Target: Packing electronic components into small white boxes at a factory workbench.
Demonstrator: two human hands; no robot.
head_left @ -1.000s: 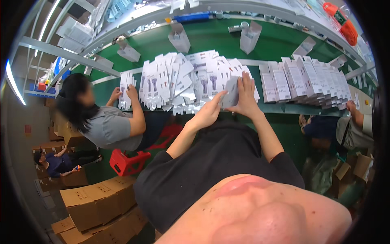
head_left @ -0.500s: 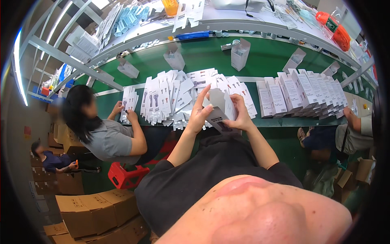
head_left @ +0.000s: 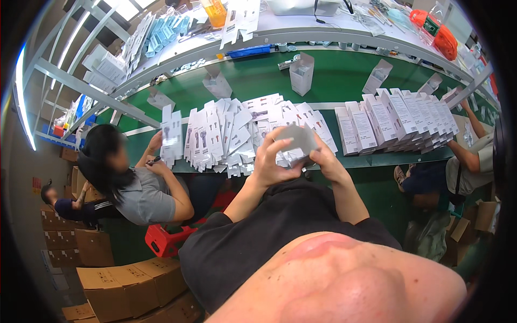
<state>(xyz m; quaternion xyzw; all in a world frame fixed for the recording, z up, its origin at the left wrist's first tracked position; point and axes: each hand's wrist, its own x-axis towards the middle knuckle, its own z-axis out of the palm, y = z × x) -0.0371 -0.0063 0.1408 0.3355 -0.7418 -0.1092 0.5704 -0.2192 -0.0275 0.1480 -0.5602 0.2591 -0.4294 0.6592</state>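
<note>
The box (head_left: 298,141) has swung round in mid-frame: its printed long side, visible earlier, is hidden and an end faces the viewer, apparently bringing that end within reach of the fingers. Two hands grasp this one box, the left hand (head_left: 273,164) cupping its side, the right hand (head_left: 329,162) pinching its edge. Upper frame: at least five open boxes (head_left: 301,76). Flat cartons (head_left: 207,129), centre, and stacked boxes (head_left: 398,116), right, overlap too much to count.

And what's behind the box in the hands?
A pile of flat white cartons shows beyond the held box; whatever sits right behind it is covered, so I can't tell.
</note>
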